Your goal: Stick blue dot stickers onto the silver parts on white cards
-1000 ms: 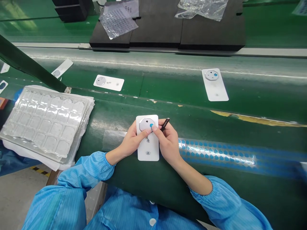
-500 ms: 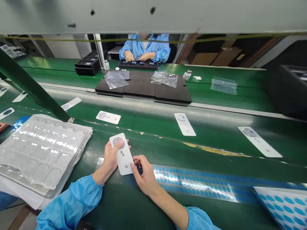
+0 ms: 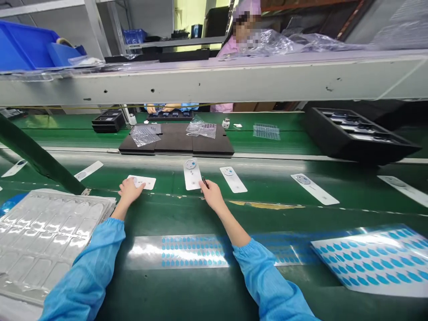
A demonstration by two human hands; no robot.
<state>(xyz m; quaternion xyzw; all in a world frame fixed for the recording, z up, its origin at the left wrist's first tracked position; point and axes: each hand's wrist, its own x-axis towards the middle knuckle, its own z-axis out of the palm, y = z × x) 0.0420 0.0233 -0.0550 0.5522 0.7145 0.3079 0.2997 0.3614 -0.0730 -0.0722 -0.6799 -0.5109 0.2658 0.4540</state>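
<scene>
My left hand (image 3: 130, 191) reaches to the belt, its fingers closed over the left part of a white phone back cover (image 3: 149, 183). Those fingers hide much of that cover's round camera ring. With my right hand (image 3: 211, 195) I pinch the lower right corner of another white back cover (image 3: 191, 176), ring end pointing away from me. A thin dark tool, apparently tweezers (image 3: 205, 182), also sticks out of the right hand. Close to the right of this cover lies a third back cover (image 3: 233, 179).
More back covers (image 3: 314, 189) lie along the belt. A clear blister tray stack (image 3: 50, 240) stands left, beside a green post (image 3: 40, 154). Sheets of blue stickers (image 3: 195, 252) lie in front. A white beam (image 3: 214, 84) crosses above; co-workers are beyond it.
The cover held between both hands is now down on the belt, under my right hand. My left hand has let it go and moved to another cover. The view has tilted up and shifted right.
</scene>
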